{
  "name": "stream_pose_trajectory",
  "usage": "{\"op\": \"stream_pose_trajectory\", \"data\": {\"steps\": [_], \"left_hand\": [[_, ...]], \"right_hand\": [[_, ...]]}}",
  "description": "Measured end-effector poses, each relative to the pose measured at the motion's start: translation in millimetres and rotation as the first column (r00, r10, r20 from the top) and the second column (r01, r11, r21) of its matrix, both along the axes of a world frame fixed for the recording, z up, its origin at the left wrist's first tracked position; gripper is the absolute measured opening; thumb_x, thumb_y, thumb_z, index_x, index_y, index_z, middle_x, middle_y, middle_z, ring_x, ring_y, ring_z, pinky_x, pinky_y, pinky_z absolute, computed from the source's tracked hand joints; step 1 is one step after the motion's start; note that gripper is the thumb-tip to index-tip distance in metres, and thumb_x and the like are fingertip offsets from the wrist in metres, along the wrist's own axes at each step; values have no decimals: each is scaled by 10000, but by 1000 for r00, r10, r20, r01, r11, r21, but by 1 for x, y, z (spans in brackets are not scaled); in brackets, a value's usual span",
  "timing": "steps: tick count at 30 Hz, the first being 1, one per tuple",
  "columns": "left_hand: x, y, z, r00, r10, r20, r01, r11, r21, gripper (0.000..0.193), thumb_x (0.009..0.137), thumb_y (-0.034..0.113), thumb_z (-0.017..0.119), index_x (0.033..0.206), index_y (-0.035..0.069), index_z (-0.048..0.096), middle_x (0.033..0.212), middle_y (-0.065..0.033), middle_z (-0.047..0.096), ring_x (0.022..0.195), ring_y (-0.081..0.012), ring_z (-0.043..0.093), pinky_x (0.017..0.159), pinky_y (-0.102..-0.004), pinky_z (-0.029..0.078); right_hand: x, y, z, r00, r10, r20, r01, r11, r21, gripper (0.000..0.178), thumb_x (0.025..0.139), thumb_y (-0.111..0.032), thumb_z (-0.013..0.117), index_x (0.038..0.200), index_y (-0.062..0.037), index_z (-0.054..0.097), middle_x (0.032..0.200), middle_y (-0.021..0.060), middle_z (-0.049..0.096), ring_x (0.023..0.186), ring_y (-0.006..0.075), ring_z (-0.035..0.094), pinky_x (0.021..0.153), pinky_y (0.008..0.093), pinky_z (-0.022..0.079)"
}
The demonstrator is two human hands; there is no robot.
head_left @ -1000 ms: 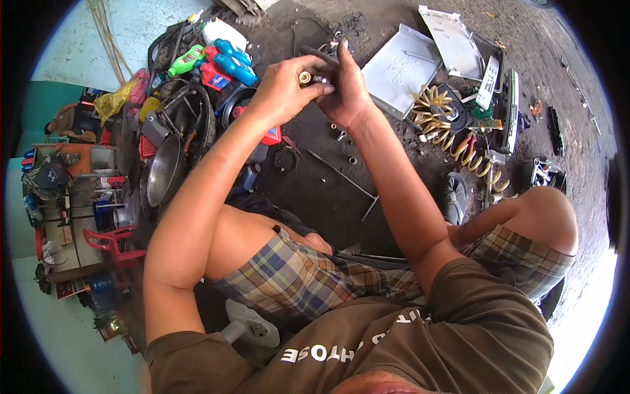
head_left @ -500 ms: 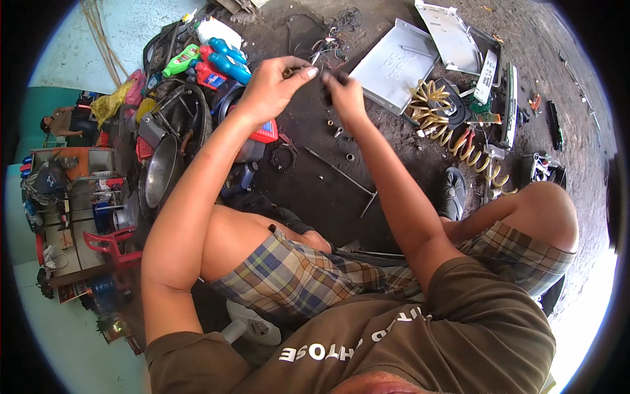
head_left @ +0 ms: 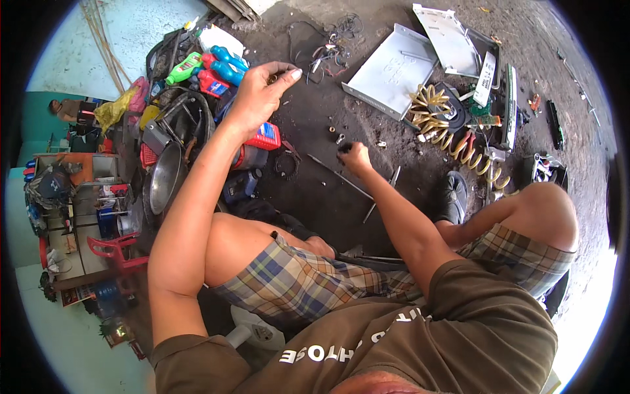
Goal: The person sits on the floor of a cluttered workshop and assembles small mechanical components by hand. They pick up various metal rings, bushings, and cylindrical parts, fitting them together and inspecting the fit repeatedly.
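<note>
My left hand [head_left: 257,92] is raised over the dark floor, its fingers curled and thumb stretched forward. A small brass-coloured piece [head_left: 272,79] shows in its grip; its kind is too small to tell. Lower and to the right, my right hand [head_left: 356,159] reaches down to the ground with fingertips bunched together. What they hold, if anything, is hidden. Close beside those fingertips lie a small metal fitting [head_left: 340,139] and a small brass-coloured ring [head_left: 332,129]. Under my right forearm, a long metal T-handle tool [head_left: 338,175] rests on the floor.
Open silver metal casings [head_left: 390,69] lie at the far right, beside a coiled yellow hose [head_left: 430,105] and a green circuit board [head_left: 482,106]. Plastic bottles [head_left: 226,69], a metal pan [head_left: 166,177] and a red basket [head_left: 266,136] crowd the left. Tangled wires [head_left: 328,56] lie ahead.
My right hand has come away from my left hand and dropped toward me, down to the small parts on the floor. My left hand has shifted slightly left, still gripping the brass-coloured piece.
</note>
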State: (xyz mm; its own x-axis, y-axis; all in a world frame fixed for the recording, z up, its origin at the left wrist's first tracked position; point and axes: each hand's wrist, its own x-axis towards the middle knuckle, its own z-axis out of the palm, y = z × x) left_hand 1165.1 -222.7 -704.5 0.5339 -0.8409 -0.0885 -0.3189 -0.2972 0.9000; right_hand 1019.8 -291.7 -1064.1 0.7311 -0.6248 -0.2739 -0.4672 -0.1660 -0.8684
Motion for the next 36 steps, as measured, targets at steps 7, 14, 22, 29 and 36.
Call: {"op": "stream_pose_trajectory", "data": {"steps": [7, 14, 22, 29, 36], "left_hand": [[2, -2, 13, 996, 32, 81, -21, 991, -129, 245, 998, 254, 712, 1139, 54, 695, 699, 112, 443, 537, 3, 301, 473, -207, 228], [-9, -2, 35, 923, -60, 379, 153, 964, -219, 186, 1001, 152, 694, 1116, 7, 675, 990, 11, 659, 894, -55, 608, 811, -231, 498], [-21, -6, 47, 830, -93, 551, 250, 943, -218, 170, 950, 93, 722, 1085, 3, 671, 1019, -73, 644, 962, -167, 635, 839, -300, 503], [-22, -5, 49, 763, -72, 642, 270, 938, -215, 161, 932, 68, 723, 1072, 1, 681, 1018, -94, 663, 969, -210, 647, 861, -333, 504], [-19, -3, 50, 787, -112, 607, 262, 951, -165, 211, 899, 91, 777, 1079, 1, 716, 997, -89, 683, 930, -180, 652, 811, -312, 504]], "right_hand": [[46, -76, 170, 703, -152, 695, -224, 880, 419, 345, 854, 9, 761, 1183, -11, 656, 1016, 24, 716, 941, 101, 657, 849, 272, 542], [18, -97, 274, 521, -51, 852, -337, 905, 260, 302, 859, 96, 730, 1148, 31, 673, 1080, 38, 716, 991, 95, 665, 906, 254, 560], [1, -96, 313, 531, 79, 844, -308, 946, 105, 319, 872, 23, 776, 1184, 33, 714, 1081, 64, 736, 973, 98, 675, 865, 257, 571], [0, -97, 322, 537, 128, 834, -363, 927, 92, 328, 883, -50, 801, 1186, 34, 704, 1021, 76, 747, 889, 87, 673, 764, 268, 564], [2, -97, 317, 493, 53, 869, -442, 875, 197, 203, 890, -88, 806, 1030, 17, 703, 887, 47, 722, 771, 92, 662, 665, 271, 542]]}}
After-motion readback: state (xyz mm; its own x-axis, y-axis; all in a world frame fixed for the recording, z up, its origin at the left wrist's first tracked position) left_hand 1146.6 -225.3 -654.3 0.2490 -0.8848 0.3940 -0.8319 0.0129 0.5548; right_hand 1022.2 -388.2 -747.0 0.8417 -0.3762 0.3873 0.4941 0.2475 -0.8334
